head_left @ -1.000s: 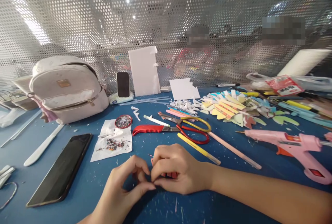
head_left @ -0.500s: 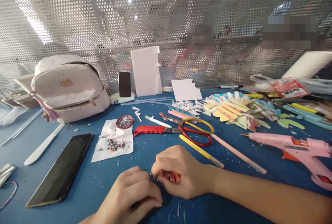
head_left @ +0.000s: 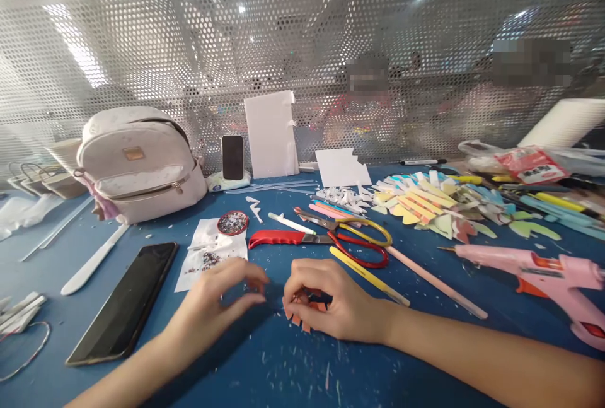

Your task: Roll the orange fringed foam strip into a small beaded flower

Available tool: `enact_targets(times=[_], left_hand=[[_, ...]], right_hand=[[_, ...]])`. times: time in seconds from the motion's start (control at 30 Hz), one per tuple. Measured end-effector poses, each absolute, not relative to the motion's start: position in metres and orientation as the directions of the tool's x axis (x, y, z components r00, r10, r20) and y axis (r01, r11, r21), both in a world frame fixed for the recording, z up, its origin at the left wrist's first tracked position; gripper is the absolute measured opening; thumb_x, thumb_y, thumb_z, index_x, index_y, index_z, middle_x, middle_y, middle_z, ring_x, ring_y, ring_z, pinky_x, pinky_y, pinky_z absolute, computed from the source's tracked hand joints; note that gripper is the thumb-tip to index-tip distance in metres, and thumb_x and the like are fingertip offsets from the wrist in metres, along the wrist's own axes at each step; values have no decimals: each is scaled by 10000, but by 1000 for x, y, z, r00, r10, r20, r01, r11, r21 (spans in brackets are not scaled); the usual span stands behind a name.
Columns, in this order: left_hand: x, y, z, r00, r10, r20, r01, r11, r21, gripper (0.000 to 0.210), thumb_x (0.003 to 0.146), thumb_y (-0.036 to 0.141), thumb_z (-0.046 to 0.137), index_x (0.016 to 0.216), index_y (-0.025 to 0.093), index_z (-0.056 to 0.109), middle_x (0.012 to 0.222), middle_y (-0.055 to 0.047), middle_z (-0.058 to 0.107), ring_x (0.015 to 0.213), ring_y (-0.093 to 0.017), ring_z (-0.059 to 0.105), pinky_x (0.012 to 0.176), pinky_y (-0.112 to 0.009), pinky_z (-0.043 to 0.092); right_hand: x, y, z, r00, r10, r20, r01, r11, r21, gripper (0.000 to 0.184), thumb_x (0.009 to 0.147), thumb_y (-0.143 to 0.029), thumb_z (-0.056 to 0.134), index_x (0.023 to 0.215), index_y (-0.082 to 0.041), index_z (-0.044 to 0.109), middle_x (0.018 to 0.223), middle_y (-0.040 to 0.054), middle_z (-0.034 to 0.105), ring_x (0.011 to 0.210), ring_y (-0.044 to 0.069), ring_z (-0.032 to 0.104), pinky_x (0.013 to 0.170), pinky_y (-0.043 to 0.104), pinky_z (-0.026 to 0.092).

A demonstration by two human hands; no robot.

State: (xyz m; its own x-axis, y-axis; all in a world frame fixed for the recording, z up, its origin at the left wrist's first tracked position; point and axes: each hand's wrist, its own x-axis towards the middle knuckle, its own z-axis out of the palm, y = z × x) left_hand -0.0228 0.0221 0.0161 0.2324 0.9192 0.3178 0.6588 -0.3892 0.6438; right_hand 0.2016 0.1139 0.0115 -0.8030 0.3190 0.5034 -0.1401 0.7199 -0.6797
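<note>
Small orange-red piece [head_left: 306, 326] is sitting in the curled right hand [head_left: 333, 297], mostly hidden; squarish tab-like bits are sticking out along its lower edge, below the thumb; whether it's touching the blue tabletop [head_left: 265, 364] isn't showing, full outline isn't showing either

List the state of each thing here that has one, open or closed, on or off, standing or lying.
Left hand: open, nothing visible in it
Right hand: curled around orange piece
Orange piece: partly hidden by fingers
Backpack: upright
Large phone: flat, screen dark
Small phone: upright, screen dark
Red-handled knife: lying, blade exposed
Scissors: lying, handle loops apart
Glue gun: lying on its side
</note>
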Motion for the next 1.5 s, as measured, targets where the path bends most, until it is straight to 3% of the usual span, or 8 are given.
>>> enact_targets(times=[0.1,0.27,0.77,0.93,1.03,1.2,1.33,1.5], left_hand=[[-57,41,19,122,926,358,787,-310,534,109,904,259,611,995,233,665,1088,-60,666,1053,-247,591,924,-374,430],[-95,56,11,-14,989,148,848,-67,525,152,873,346,616,848,230,712,944,-50,692,865,-247,638,790,-365,459],[-95,64,2,12,991,137,818,-88,568,200,821,330,613,703,207,717,876,-46,658,745,-195,630,702,-317,499],[-92,63,6,29,979,200,813,-139,565,212,844,310,579,702,210,700,992,-58,613,911,-223,634,832,-350,497],[-92,60,10,8,973,231,809,-142,571,186,864,300,555,758,210,679,1028,-60,637,921,-223,633,815,-336,495],[-90,56,18,-73,974,213,756,-85,649,172,883,308,548,808,192,650,881,-43,714,778,-197,654,708,-290,503],[-80,53,19,-132,991,31,490,38,871,204,841,366,643,801,168,668,753,-37,732,685,-182,677,651,-276,520],[-51,45,19,-178,984,20,317,38,948,146,745,274,739,703,161,657,690,-9,698,625,-143,649,617,-249,516]], right_hand=[[202,114,11,-803,341,489,-134,696,-705,67,884,-147,596,825,-163,623,735,1,575,640,97,512,603,208,426],[201,114,11,-818,313,482,-151,692,-705,73,878,-143,594,813,-168,616,732,3,577,641,104,505,590,217,423],[200,114,13,-826,285,487,-142,730,-668,78,882,-150,594,810,-176,608,728,-6,567,656,108,509,606,229,425],[201,114,13,-832,289,473,-133,724,-676,78,882,-154,587,810,-178,605,733,-1,567,656,112,508,596,231,424],[201,114,12,-830,292,475,-136,720,-681,66,869,-139,597,814,-173,610,738,-1,572,658,110,507,604,232,423],[201,114,12,-834,292,468,-134,716,-685,68,870,-137,596,811,-170,606,735,-2,563,648,105,504,598,223,422],[201,114,12,-836,292,465,-138,708,-693,63,870,-137,591,820,-168,613,743,3,577,654,107,509,596,220,424],[201,114,12,-824,309,474,-141,700,-700,70,872,-132,582,816,-168,605,745,8,585,650,108,504,589,221,423]])
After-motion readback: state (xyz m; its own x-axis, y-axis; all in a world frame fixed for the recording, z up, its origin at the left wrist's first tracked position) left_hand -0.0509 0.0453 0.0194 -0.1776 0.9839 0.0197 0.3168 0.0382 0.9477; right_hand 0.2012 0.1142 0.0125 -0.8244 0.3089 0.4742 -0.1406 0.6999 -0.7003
